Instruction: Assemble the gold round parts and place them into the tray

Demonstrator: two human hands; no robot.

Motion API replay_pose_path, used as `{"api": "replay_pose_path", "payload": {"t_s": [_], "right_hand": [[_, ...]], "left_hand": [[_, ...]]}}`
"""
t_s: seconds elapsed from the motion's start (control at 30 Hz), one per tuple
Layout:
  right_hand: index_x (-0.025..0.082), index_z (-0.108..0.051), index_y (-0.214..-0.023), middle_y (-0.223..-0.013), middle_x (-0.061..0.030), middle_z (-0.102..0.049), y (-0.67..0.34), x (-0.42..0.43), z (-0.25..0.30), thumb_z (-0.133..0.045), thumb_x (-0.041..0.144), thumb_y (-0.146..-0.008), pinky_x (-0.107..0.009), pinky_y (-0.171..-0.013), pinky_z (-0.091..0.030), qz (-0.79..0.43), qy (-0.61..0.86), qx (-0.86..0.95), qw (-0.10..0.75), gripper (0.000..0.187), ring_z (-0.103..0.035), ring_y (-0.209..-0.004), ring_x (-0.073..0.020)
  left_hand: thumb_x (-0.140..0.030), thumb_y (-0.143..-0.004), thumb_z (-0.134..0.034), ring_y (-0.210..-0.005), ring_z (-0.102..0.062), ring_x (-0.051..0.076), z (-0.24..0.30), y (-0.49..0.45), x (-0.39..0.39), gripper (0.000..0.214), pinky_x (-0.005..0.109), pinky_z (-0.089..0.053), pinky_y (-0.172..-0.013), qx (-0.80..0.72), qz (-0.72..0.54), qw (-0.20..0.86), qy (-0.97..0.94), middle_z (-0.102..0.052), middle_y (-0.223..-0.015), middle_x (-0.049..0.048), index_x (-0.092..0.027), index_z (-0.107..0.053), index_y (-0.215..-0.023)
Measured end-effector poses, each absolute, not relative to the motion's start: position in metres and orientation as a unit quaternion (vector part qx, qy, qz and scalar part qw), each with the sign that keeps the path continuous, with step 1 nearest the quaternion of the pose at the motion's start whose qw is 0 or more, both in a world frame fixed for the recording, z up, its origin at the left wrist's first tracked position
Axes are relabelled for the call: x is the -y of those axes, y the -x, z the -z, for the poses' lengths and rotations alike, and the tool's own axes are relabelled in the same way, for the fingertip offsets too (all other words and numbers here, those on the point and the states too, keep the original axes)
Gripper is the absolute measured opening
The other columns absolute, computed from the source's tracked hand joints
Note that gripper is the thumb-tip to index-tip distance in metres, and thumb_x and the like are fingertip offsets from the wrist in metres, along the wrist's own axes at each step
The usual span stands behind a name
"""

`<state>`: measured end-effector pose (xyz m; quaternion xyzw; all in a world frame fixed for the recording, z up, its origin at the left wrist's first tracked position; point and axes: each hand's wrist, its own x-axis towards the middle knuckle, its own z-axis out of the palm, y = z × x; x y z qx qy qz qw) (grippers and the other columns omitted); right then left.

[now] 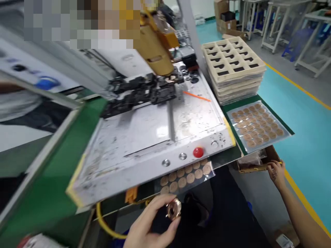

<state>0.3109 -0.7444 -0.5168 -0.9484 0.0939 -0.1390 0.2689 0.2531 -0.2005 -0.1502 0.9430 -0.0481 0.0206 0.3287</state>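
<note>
The left hand pinches a copper coil, still unplaced, before the machine's front edge; right hand at the carton's corner, grip unclear.

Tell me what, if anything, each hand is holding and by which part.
The left hand pinches a copper-coloured ring by its outer rim. The right hand is at the cardboard box; grip unclear.

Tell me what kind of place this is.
Likely a factory workshop for small-parts assembly: a white benchtop machine with a red push button, stacked cream compartment trays, and a small copper-coloured ring in the left hand.
</note>
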Motion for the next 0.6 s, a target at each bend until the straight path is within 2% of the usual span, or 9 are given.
{"api": "replay_pose_path", "payload": {"t_s": [0.07,0.13,0.23,0.3,0.37,0.43,0.5,0.6], "right_hand": [[0.021,-0.069,-0.081,-0.09,-0.0062,-0.074,-0.333,0.742,0.503,-0.059,0.054,-0.095,-0.058,-0.118,-0.031,0.142,0.946,-0.095,0.274,0.037,-0.068,-0.102,-0.0282],[0.021,-0.068,-0.079,-0.085,-0.0061,-0.072,-0.349,0.736,0.482,-0.06,0.059,-0.095,-0.058,-0.112,-0.037,0.151,0.944,-0.098,0.278,0.042,-0.068,-0.098,-0.029],[0.022,-0.067,-0.074,-0.085,-0.0152,-0.072,-0.355,0.71,0.439,-0.05,0.058,-0.096,-0.064,-0.104,-0.041,0.171,0.937,-0.075,0.294,0.046,-0.067,-0.097,-0.0376],[0.022,-0.068,-0.076,-0.088,-0.0185,-0.073,-0.347,0.677,0.405,-0.049,0.058,-0.097,-0.061,-0.096,-0.049,0.175,0.933,-0.033,0.314,0.045,-0.068,-0.094,-0.0396],[0.023,-0.068,-0.079,-0.081,-0.0136,-0.073,-0.333,0.635,0.369,-0.051,0.053,-0.101,-0.047,-0.081,-0.056,0.156,0.926,0.03,0.343,0.041,-0.069,-0.08,-0.0327],[0.025,-0.069,-0.085,-0.079,-0.0072,-0.073,-0.319,0.59,0.33,-0.054,0.045,-0.105,-0.037,-0.071,-0.057,0.12,0.915,0.105,0.37,0.032,-0.069,-0.072,-0.0258],[0.027,-0.07,-0.089,-0.082,-0.0046,-0.073,-0.31,0.551,0.291,-0.057,0.041,-0.105,-0.034,-0.073,-0.058,0.104,0.899,0.176,0.388,0.025,-0.07,-0.075,-0.0232],[0.026,-0.07,-0.094,-0.085,-0.0066,-0.073,-0.314,0.511,0.239,-0.055,0.03,-0.107,-0.036,-0.074,-0.059,0.119,0.849,0.257,0.447,0.02,-0.07,-0.078,-0.0243]], "left_hand": [[-0.031,-0.086,-0.074,-0.096,-0.08,0.025,0.15,-0.253,0.199,0.027,0.033,-0.066,-0.092,0.053,-0.038,0.328,-0.943,-0.082,-0.107,0.0082,-0.022,-0.072,-0.111],[-0.028,-0.086,-0.071,-0.097,-0.08,0.025,0.15,-0.253,0.2,0.025,0.033,-0.066,-0.089,0.058,-0.05,0.344,-0.936,-0.081,-0.107,0.008,-0.022,-0.071,-0.111],[-0.024,-0.087,-0.069,-0.102,-0.079,0.025,0.153,-0.255,0.205,0.025,0.035,-0.065,-0.091,0.08,-0.058,0.383,-0.919,-0.081,-0.11,0.009,-0.022,-0.07,-0.112],[-0.019,-0.085,-0.068,-0.111,-0.077,0.026,0.158,-0.261,0.211,0.029,0.039,-0.063,-0.099,0.108,-0.056,0.407,-0.905,-0.08,-0.116,0.0098,-0.022,-0.069,-0.114],[-0.016,-0.084,-0.067,-0.12,-0.073,0.027,0.164,-0.274,0.22,0.033,0.043,-0.059,-0.107,0.139,-0.041,0.427,-0.892,-0.078,-0.124,0.0103,-0.023,-0.068,-0.117],[-0.016,-0.084,-0.068,-0.128,-0.07,0.028,0.172,-0.291,0.23,0.035,0.044,-0.055,-0.112,0.165,-0.015,0.442,-0.882,-0.075,-0.133,0.011,-0.023,-0.066,-0.118],[-0.016,-0.083,-0.071,-0.136,-0.065,0.029,0.18,-0.308,0.239,0.036,0.045,-0.051,-0.118,0.184,0.017,0.441,-0.878,-0.07,-0.144,0.0123,-0.023,-0.066,-0.117],[-0.013,-0.08,-0.074,-0.147,-0.056,0.031,0.189,-0.323,0.243,0.039,0.048,-0.044,-0.125,0.213,0.051,0.42,-0.881,-0.063,-0.155,0.0124,-0.023,-0.068,-0.117]]}}
